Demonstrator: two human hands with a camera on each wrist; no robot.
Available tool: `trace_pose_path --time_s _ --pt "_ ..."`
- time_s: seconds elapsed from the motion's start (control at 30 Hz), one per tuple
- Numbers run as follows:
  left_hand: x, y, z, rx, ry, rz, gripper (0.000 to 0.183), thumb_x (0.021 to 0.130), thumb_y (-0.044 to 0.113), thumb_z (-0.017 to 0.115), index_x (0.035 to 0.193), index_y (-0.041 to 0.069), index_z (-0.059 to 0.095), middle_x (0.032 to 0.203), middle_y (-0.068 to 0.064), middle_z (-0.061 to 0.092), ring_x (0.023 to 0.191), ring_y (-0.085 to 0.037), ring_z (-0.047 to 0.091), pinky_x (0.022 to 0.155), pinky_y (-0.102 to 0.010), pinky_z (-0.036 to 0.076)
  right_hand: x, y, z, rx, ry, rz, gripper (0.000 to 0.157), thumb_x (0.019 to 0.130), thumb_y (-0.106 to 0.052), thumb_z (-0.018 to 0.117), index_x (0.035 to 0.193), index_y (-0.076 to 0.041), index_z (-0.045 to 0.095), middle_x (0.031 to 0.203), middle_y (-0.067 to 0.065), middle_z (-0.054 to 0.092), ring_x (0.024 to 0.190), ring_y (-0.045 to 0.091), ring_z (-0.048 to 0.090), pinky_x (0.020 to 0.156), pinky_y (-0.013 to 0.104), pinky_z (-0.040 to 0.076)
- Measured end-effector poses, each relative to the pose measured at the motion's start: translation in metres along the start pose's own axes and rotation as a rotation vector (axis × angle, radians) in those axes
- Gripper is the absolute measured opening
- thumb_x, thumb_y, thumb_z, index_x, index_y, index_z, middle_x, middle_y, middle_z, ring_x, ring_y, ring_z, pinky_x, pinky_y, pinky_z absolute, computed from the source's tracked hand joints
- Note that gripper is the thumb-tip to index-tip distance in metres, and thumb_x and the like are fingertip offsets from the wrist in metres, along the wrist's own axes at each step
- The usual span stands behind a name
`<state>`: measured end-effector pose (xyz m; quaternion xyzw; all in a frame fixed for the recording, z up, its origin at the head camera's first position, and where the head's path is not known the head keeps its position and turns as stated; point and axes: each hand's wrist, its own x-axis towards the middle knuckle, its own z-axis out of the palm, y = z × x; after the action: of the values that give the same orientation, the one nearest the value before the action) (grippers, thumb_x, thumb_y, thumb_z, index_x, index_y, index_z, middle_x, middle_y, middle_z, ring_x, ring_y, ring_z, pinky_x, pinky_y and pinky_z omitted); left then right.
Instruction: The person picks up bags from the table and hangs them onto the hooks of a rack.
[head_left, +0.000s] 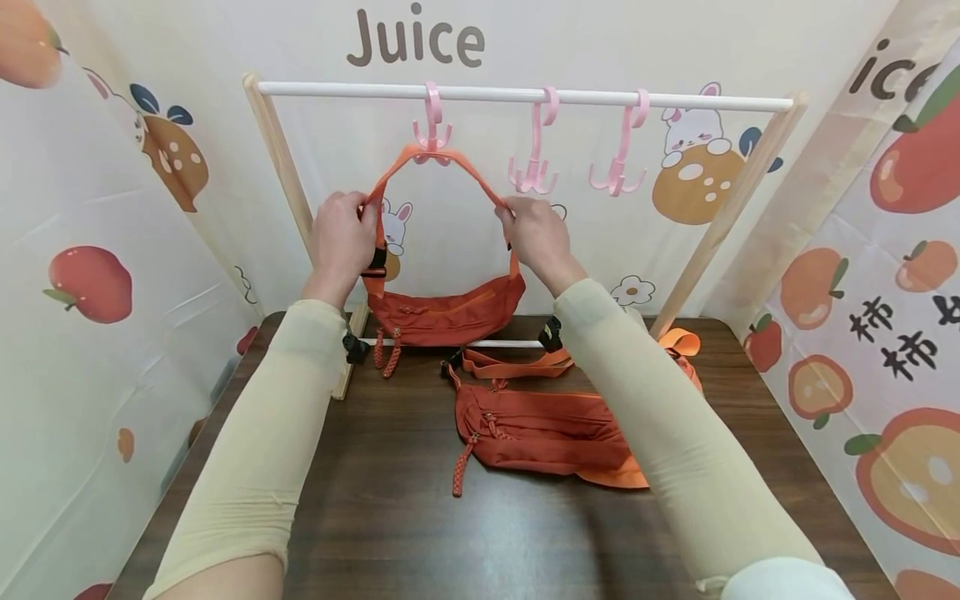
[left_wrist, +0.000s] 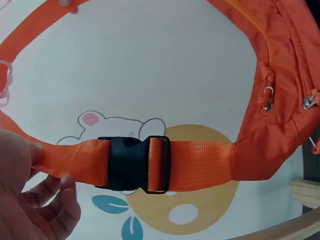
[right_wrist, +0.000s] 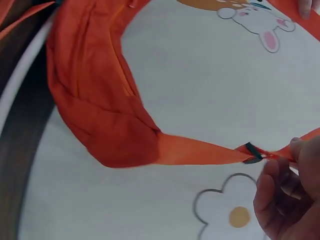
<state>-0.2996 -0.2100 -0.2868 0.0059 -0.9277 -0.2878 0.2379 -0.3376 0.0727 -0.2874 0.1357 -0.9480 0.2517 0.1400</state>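
An orange-red waist bag (head_left: 450, 317) hangs below the rail, its orange strap (head_left: 468, 169) looped up to the left pink hook (head_left: 432, 125). My left hand (head_left: 342, 237) pinches the strap on the left side, just above a black buckle (left_wrist: 131, 164). On the other side my right hand (head_left: 536, 237) pinches the strap between thumb and fingers, beside a small dark slider (right_wrist: 253, 153). Braided zipper pulls (head_left: 391, 354) dangle from the bag's left end. The strap's top lies at the hook's lower prongs in the head view.
A second orange-red waist bag (head_left: 540, 429) lies on the dark wooden table (head_left: 390, 517), partly behind my right sleeve. Two more pink hooks (head_left: 534, 158) hang from the white rail (head_left: 495, 93) to the right. Slanted wooden posts (head_left: 727, 217) hold the rail up.
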Motion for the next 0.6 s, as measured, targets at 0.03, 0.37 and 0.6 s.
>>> trace_pose_path --time_s 0.03,0.37,0.6 --pt "-0.001 -0.001 0.001 -0.004 -0.011 -0.006 0.041 0.114 0.031 0.046 0.127 0.003 0.074 0.104 -0.016 0.062 0.088 -0.032 0.060 0.069 -0.042 0.048 -0.001 0.001 0.003 0.013 -0.011 0.001 0.030 0.113 -0.031 0.054 0.127 -0.014 0.075 0.076 0.005 0.067 0.068 0.023 0.064 0.063 0.037 0.050" --pt "-0.019 -0.010 0.013 -0.054 0.003 -0.005 0.039 0.113 0.028 0.050 0.126 -0.002 0.072 0.103 -0.018 0.066 0.093 -0.033 0.061 0.072 -0.046 0.054 -0.010 0.007 0.020 0.020 -0.132 0.031 0.044 0.112 -0.036 0.056 0.151 -0.015 0.061 0.102 0.002 0.072 0.074 0.021 0.062 0.062 0.036 0.047" --pt "-0.030 -0.013 0.019 -0.101 0.019 -0.001 0.034 0.111 0.026 0.056 0.127 0.000 0.073 0.107 -0.017 0.064 0.096 -0.031 0.058 0.071 -0.044 0.053 -0.018 0.013 0.026 0.053 -0.106 0.000 0.038 0.108 -0.034 0.066 0.137 -0.011 0.069 0.092 0.004 0.071 0.071 0.021 0.062 0.060 0.035 0.048"
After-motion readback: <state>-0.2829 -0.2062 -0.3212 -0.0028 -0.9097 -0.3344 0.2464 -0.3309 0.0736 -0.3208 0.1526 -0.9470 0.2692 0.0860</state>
